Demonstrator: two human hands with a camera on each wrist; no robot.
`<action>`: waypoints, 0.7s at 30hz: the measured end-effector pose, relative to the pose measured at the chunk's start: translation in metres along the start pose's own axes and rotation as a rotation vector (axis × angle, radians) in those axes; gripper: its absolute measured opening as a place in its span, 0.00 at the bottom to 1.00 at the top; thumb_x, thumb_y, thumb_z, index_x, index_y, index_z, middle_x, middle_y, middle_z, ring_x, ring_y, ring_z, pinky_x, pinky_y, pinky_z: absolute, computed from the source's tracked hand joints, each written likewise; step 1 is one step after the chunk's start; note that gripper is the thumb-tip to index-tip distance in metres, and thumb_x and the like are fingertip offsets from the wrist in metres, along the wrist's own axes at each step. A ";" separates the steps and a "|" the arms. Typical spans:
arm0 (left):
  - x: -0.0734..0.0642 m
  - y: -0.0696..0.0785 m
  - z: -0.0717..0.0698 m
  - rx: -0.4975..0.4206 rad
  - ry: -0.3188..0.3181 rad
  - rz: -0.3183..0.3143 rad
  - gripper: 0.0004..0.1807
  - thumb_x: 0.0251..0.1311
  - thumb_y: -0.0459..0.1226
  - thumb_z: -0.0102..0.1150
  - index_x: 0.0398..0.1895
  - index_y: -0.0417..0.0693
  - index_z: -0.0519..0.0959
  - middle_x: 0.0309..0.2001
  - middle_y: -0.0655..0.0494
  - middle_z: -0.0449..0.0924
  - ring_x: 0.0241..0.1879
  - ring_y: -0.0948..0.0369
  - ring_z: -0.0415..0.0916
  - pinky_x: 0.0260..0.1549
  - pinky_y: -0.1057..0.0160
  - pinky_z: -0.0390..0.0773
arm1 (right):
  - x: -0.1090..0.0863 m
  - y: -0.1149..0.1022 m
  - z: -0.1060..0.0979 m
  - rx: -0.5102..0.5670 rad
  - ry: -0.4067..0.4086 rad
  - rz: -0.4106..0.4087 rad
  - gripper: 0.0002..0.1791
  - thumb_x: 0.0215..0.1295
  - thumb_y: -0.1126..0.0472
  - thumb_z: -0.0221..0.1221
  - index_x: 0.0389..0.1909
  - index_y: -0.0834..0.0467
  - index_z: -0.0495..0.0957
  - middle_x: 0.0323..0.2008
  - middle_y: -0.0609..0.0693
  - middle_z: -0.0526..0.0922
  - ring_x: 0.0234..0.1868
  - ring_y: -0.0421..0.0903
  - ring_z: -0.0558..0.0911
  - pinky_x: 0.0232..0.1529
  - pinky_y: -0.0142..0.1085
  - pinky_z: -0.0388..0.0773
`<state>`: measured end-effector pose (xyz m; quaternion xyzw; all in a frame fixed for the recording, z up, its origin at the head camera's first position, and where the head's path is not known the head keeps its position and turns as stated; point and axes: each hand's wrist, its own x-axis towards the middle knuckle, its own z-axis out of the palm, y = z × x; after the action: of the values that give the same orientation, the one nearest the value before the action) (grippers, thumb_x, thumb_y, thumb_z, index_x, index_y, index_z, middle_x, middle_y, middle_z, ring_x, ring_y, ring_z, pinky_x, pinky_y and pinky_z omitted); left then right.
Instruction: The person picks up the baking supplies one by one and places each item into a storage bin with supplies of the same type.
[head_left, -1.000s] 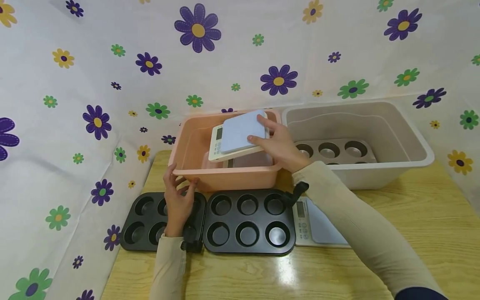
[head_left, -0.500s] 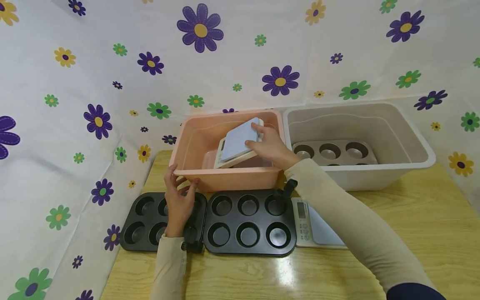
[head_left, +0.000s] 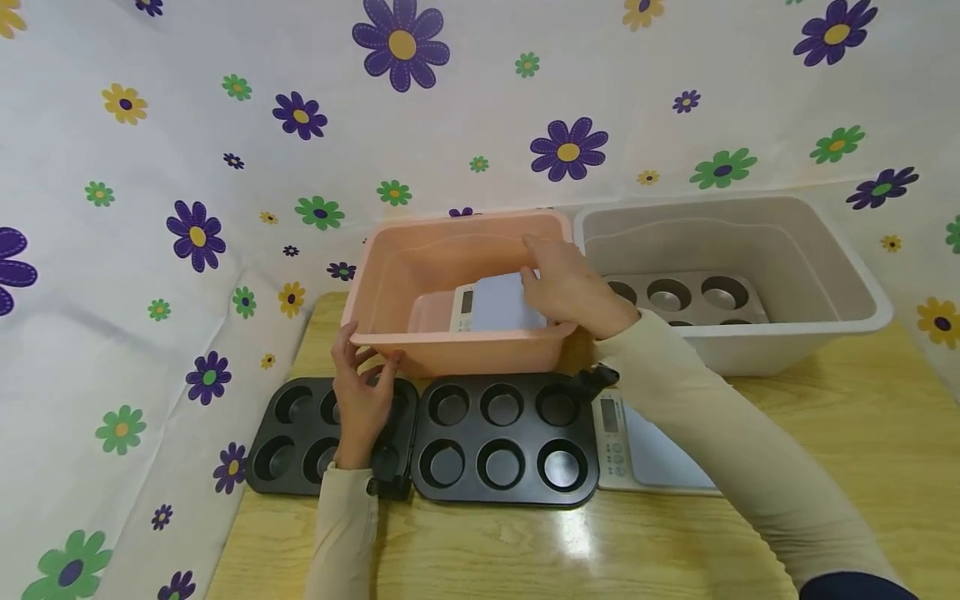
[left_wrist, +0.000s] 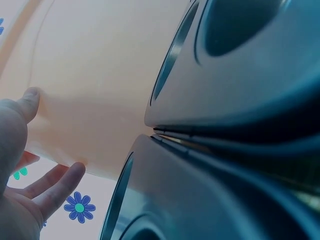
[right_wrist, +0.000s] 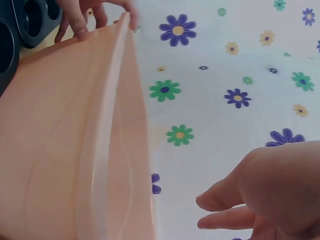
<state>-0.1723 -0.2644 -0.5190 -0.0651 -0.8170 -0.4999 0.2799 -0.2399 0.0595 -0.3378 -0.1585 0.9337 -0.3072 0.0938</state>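
Observation:
In the head view a kitchen scale (head_left: 498, 304) with a pale blue top lies inside the peach plastic bin (head_left: 465, 354), its display toward the left. My right hand (head_left: 573, 287) is over the scale's right end, thumb and index finger apart. The right wrist view shows a gap between those fingertips, with the scale out of sight. My left hand (head_left: 365, 408) grips the bin's front left corner. Its thumb (left_wrist: 31, 100) presses the wall in the left wrist view, while other fingers reach round the side.
Two dark muffin pans (head_left: 474, 433) lie side by side before the bin. A second kitchen scale (head_left: 667, 454) sits to their right, partly under my right sleeve. The beige bin (head_left: 787, 332) at the right holds a brownish muffin pan (head_left: 697, 312). Flowered cloth hangs behind.
The scale in my right hand has gone down from a tilt above the rim into the peach bin. My right fingers have drawn back to the right off its top. The left hand stays at the corner.

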 end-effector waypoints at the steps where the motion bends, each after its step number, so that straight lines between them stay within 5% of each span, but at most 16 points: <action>1: 0.000 0.001 0.000 0.003 0.005 -0.001 0.46 0.68 0.30 0.74 0.83 0.53 0.58 0.76 0.36 0.74 0.59 0.34 0.85 0.51 0.30 0.88 | -0.004 0.000 -0.004 0.003 0.013 -0.008 0.34 0.84 0.62 0.48 0.85 0.69 0.57 0.82 0.66 0.67 0.73 0.64 0.78 0.83 0.57 0.69; 7: 0.001 0.002 0.002 0.023 0.001 -0.005 0.45 0.69 0.31 0.72 0.83 0.54 0.57 0.78 0.36 0.72 0.61 0.32 0.84 0.53 0.30 0.87 | -0.033 0.014 -0.015 0.126 0.077 -0.011 0.32 0.85 0.61 0.49 0.85 0.63 0.61 0.84 0.63 0.66 0.84 0.63 0.67 0.83 0.61 0.67; 13: 0.001 -0.001 0.001 0.033 0.010 -0.001 0.45 0.69 0.30 0.72 0.83 0.54 0.57 0.77 0.36 0.73 0.60 0.33 0.84 0.53 0.30 0.87 | -0.065 0.036 -0.016 0.197 0.203 -0.042 0.31 0.82 0.62 0.56 0.82 0.58 0.68 0.80 0.61 0.73 0.73 0.65 0.81 0.69 0.61 0.83; 21: 0.000 0.001 0.002 0.019 -0.003 -0.011 0.45 0.70 0.30 0.71 0.83 0.54 0.57 0.76 0.36 0.74 0.60 0.33 0.84 0.53 0.29 0.87 | -0.102 0.062 -0.007 0.189 0.381 -0.152 0.28 0.76 0.68 0.63 0.75 0.64 0.76 0.66 0.64 0.84 0.58 0.61 0.89 0.55 0.58 0.91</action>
<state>-0.1726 -0.2624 -0.5190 -0.0585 -0.8225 -0.4936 0.2766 -0.1613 0.1468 -0.3612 -0.1579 0.8869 -0.4241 -0.0932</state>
